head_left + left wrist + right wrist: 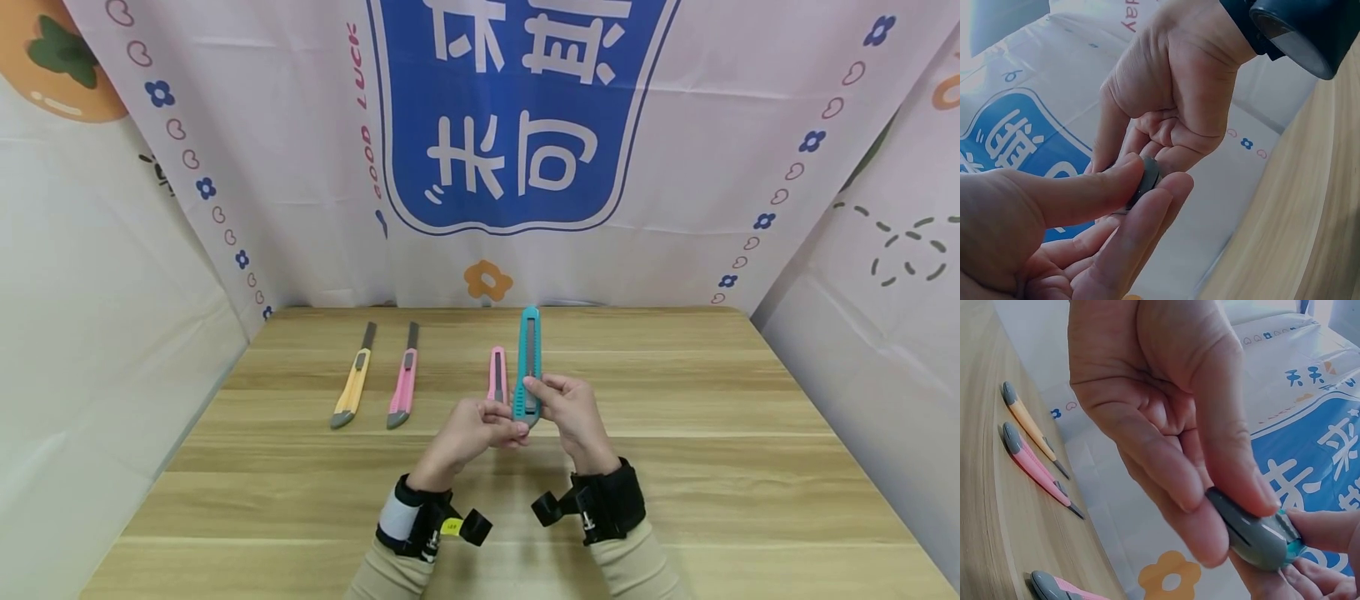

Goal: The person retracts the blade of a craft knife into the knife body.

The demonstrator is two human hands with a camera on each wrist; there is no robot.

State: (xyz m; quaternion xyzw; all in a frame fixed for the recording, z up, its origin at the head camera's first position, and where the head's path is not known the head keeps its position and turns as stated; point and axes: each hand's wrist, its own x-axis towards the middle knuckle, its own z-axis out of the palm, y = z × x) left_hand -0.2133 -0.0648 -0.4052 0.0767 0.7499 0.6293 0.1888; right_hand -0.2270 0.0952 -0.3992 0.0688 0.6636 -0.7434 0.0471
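2 of the 4 utility knives in sight, the yellow knife (354, 385) and the larger pink knife (405, 379), lie on the worktop (720, 433) side by side, apart from each other, with dark blades already standing out of their far ends. On the other 2, the teal knife (530, 354) and the smaller pink knife (497, 375), no blade projects from the far end. So I would judge the handling of the teal knife to be under way and the smaller pink knife to be waiting its turn, if it is to be handled at all; the pictures do not settle how much is left.

The teal knife is between the 2 hands, raised off the worktop and roughly upright in the head view, rounded end farthest from the person. The left hand (474, 432) pinches its grey end cap (1254, 534) between thumb and fingers, at the end nearest the person. The right hand (572, 412) grips the body just above that cap, coming in from the right side, with the thumb laid across the slotted face and fingers behind. Whether that thumb bears on the slider is too small to tell. The smaller pink knife lies on the worktop beyond the left hand, which hides its near end in the head view; I cannot tell from there whether they touch.
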